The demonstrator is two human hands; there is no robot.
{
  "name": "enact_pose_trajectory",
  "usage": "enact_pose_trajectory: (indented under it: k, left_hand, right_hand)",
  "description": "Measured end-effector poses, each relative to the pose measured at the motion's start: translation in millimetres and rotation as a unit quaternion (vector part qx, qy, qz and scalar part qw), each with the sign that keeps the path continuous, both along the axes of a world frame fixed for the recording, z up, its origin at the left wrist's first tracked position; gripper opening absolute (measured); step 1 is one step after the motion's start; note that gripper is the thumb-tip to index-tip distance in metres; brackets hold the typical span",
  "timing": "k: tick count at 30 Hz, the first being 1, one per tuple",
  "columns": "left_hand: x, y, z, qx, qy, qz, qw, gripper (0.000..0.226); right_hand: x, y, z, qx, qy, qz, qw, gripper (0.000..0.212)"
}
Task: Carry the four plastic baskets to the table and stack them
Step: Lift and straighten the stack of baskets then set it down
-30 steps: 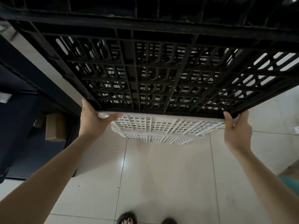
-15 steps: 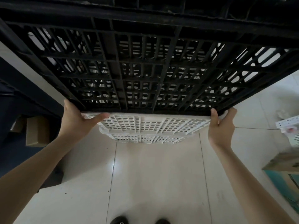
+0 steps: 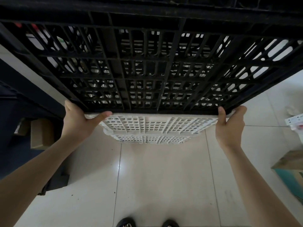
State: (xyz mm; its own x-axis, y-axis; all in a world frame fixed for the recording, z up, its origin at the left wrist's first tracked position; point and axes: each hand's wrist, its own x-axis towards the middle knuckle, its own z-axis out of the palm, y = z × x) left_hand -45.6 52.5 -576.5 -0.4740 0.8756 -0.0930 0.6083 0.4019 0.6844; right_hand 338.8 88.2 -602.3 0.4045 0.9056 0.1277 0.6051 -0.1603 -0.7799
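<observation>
The left hand (image 3: 77, 123) and right hand (image 3: 229, 126) are each closed on an end of a nested basket load, black basket (image 3: 147, 66) over white basket (image 3: 150, 126), held above the floor (image 3: 164, 177); no tabletop visible, so placement remains.

A: What lies underfoot?

B: A glossy floor of large pale cream tiles (image 3: 164, 177) with thin dark grout lines, and a soft streak of light reflected on it.

A: And left of that floor?

B: A dark navy cabinet (image 3: 14, 136), with a brown cardboard box (image 3: 41, 135) beside it.

A: To the right?

B: A teal-sided cardboard box (image 3: 290, 171) at the edge, and beyond it a white perforated metal strip (image 3: 295, 119).
</observation>
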Motion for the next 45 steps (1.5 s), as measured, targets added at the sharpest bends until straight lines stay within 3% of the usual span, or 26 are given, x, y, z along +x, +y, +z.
enact_pose_trajectory:
  k: [6,14,17,20,24,31,36,40,45]
  left_hand:
    - [-2,8,4,-0.015,0.038,-0.027,0.999,0.097]
    - [-3,7,0,0.007,0.026,-0.007,1.0,0.093]
    - [-6,3,-5,0.041,-0.016,0.004,0.999,0.088]
    - [-13,-7,-16,0.063,-0.113,0.019,0.991,0.1]
    - [-32,-27,-57,-0.019,-0.158,0.025,0.987,0.116]
    - [-23,-41,-136,-0.095,-0.11,0.001,0.989,0.107]
    - [-20,-26,-205,-0.097,-0.069,-0.044,0.992,0.108]
    - [-18,-20,-252,-0.001,-0.013,-0.063,0.998,0.058]
    - [-21,-7,-278,0.061,-0.059,-0.055,0.995,0.073]
  right_hand:
    - [0,-5,6,-0.013,-0.001,0.015,1.0,0.025]
    - [-1,-8,5,-0.022,-0.007,0.007,1.0,0.026]
    - [-3,-10,8,-0.023,0.005,0.009,1.0,0.027]
    - [-3,-19,5,-0.046,0.037,0.011,0.998,0.052]
    - [4,-51,-25,-0.104,0.073,-0.03,0.991,0.061]
    - [14,-59,-110,-0.209,0.046,0.024,0.977,0.06]
    - [16,-34,-178,-0.135,-0.006,0.023,0.991,0.054]
    - [17,-18,-224,-0.014,-0.079,0.005,0.997,0.052]
    - [26,0,-274,0.065,-0.084,-0.027,0.994,0.046]
